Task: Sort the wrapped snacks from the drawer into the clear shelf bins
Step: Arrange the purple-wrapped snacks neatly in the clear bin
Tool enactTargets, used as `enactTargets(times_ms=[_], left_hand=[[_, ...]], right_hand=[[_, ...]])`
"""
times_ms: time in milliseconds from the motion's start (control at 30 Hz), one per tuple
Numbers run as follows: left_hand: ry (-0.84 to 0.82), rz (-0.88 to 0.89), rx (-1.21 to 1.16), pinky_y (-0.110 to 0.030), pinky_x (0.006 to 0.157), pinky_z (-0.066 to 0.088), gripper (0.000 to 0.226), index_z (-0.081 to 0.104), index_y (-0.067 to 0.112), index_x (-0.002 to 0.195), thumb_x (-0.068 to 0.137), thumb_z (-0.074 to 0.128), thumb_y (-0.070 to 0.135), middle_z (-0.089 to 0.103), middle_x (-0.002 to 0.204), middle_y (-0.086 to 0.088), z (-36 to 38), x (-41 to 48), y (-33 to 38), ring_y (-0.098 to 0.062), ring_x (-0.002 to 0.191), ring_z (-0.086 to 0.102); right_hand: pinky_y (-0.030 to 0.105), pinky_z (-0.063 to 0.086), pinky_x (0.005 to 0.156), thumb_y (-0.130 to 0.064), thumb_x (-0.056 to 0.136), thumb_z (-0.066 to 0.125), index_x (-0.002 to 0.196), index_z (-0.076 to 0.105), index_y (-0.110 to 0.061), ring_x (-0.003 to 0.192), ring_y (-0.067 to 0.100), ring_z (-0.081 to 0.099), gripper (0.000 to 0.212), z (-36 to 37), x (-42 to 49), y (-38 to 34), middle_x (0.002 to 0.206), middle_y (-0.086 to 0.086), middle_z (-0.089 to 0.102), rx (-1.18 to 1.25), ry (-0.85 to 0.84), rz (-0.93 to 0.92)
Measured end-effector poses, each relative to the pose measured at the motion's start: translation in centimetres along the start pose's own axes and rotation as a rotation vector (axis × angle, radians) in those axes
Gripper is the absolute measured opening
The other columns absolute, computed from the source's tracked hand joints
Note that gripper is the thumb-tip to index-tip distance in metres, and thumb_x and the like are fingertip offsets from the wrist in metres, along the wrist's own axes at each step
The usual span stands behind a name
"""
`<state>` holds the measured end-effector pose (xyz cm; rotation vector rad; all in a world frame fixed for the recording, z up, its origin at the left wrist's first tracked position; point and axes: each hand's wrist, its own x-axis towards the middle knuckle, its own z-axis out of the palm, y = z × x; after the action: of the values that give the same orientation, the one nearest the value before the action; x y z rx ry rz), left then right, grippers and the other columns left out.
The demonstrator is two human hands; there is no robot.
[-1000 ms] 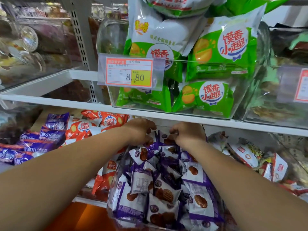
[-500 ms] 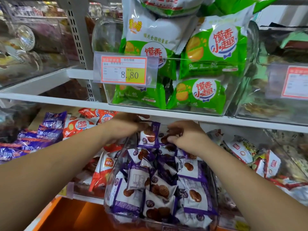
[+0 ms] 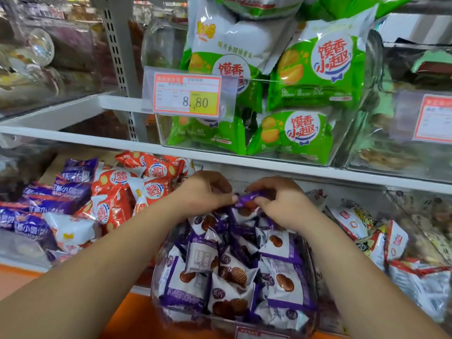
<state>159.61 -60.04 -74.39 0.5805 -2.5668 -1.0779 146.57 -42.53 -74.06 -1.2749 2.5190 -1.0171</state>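
A clear bin [image 3: 311, 285] on the lower shelf is heaped with purple-and-white wrapped snacks [image 3: 234, 272]. Both hands reach into its back end under the white shelf edge [image 3: 269, 165]. My right hand [image 3: 281, 201] pinches the top of one purple snack packet [image 3: 247, 203]. My left hand [image 3: 208, 192] touches the same packet from the left with its fingertips closed on the wrapper. The packet stands on top of the pile.
Orange-red snack packs [image 3: 137, 189] and purple packs [image 3: 49, 204] fill the bin at left. Red-and-white packs [image 3: 367, 236] lie at right. Above, a clear bin holds green bags [image 3: 315, 77] behind a price tag [image 3: 187, 97] reading 8.80.
Both hands have drawn slightly back from the bin's rear and come together on one purple packet, lifting it on top of the pile.
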Motion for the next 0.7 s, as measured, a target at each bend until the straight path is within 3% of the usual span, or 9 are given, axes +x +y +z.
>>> enactTargets(times_ms=[67, 267, 333, 400, 467, 533, 600, 700], left_hand=[[-0.045, 0.079, 0.074, -0.018, 0.075, 0.054, 0.020, 0.076, 0.022, 0.103, 0.084, 0.083, 0.024, 0.075, 0.094, 0.009, 0.0, 0.4, -0.1, -0.005, 0.085, 0.071], [-0.128, 0.081, 0.233, -0.002, 0.060, 0.043, 0.017, 0.078, 0.027, 0.103, 0.086, 0.080, 0.031, 0.073, 0.094, 0.012, -0.7, 1.3, 0.4, -0.001, 0.081, 0.067], [-0.130, 0.087, 0.262, -0.004, 0.061, 0.043, 0.015, 0.078, 0.027, 0.104, 0.089, 0.077, 0.027, 0.073, 0.094, 0.010, -0.6, 1.8, 0.5, -0.005, 0.079, 0.066], [-0.137, 0.087, 0.266, -0.006, 0.060, 0.046, 0.012, 0.077, 0.022, 0.103, 0.092, 0.072, 0.020, 0.074, 0.093, 0.006, -0.4, 2.3, 0.8, -0.004, 0.072, 0.066], [-0.140, 0.047, 0.201, -0.014, 0.063, 0.056, 0.008, 0.073, 0.021, 0.098, 0.094, 0.068, 0.016, 0.077, 0.089, 0.001, -0.2, 2.7, 0.8, -0.010, 0.068, 0.073], [-0.138, -0.028, 0.082, -0.028, 0.068, 0.062, 0.008, 0.068, 0.021, 0.095, 0.097, 0.064, 0.014, 0.078, 0.090, -0.006, -0.1, 2.7, 0.7, -0.017, 0.073, 0.077], [-0.126, -0.076, -0.036, -0.026, 0.062, 0.060, 0.008, 0.067, 0.018, 0.095, 0.099, 0.064, 0.012, 0.078, 0.094, -0.008, -0.1, 2.4, 0.3, -0.019, 0.077, 0.078], [-0.136, -0.082, -0.179, -0.020, 0.065, 0.060, 0.005, 0.068, 0.013, 0.094, 0.097, 0.067, 0.009, 0.076, 0.092, -0.009, 0.0, 1.4, 0.0, -0.018, 0.080, 0.077]], right_hand=[[0.014, 0.041, 0.085, -0.014, 0.092, 0.071, 0.103, 0.076, -0.036, 0.097, 0.007, 0.062, 0.025, 0.2, 0.2, -0.1, 0.103, -0.015, 0.067, -0.015, -0.003, -0.015], [0.017, 0.047, 0.079, -0.012, 0.083, 0.079, 0.080, 0.073, -0.039, 0.084, 0.003, 0.068, 0.028, 1.8, 1.1, 0.0, 0.088, -0.016, 0.073, 0.075, 0.079, 0.064], [0.017, 0.048, 0.079, -0.014, 0.081, 0.081, 0.084, 0.076, -0.037, 0.083, 0.002, 0.068, 0.023, 2.2, 1.4, 0.0, 0.089, -0.013, 0.075, 0.087, 0.103, 0.090], [0.017, 0.048, 0.083, -0.017, 0.081, 0.082, 0.101, 0.079, -0.029, 0.087, 0.006, 0.068, 0.023, 2.2, 1.6, 0.1, 0.098, -0.008, 0.075, 0.107, 0.135, 0.109], [0.023, 0.050, 0.090, -0.022, 0.081, 0.083, 0.118, 0.073, -0.024, 0.095, 0.010, 0.067, 0.039, 2.0, 1.7, 0.3, 0.106, -0.004, 0.072, 0.154, 0.141, 0.155], [0.034, 0.054, 0.095, -0.030, 0.076, 0.088, 0.115, 0.072, -0.023, 0.101, 0.014, 0.067, 0.044, 1.8, 1.8, 0.6, 0.109, -0.003, 0.072, 0.183, 0.118, 0.200], [0.036, 0.056, 0.089, -0.037, 0.075, 0.088, 0.100, 0.074, -0.023, 0.095, 0.013, 0.070, 0.032, 1.6, 1.7, 1.0, 0.099, -0.004, 0.075, 0.182, 0.091, 0.218], [0.034, 0.056, 0.074, -0.027, 0.083, 0.083, 0.093, 0.074, -0.022, 0.083, 0.013, 0.072, 0.014, 1.6, 1.4, 1.1, 0.088, -0.002, 0.077, 0.267, 0.067, 0.198]])
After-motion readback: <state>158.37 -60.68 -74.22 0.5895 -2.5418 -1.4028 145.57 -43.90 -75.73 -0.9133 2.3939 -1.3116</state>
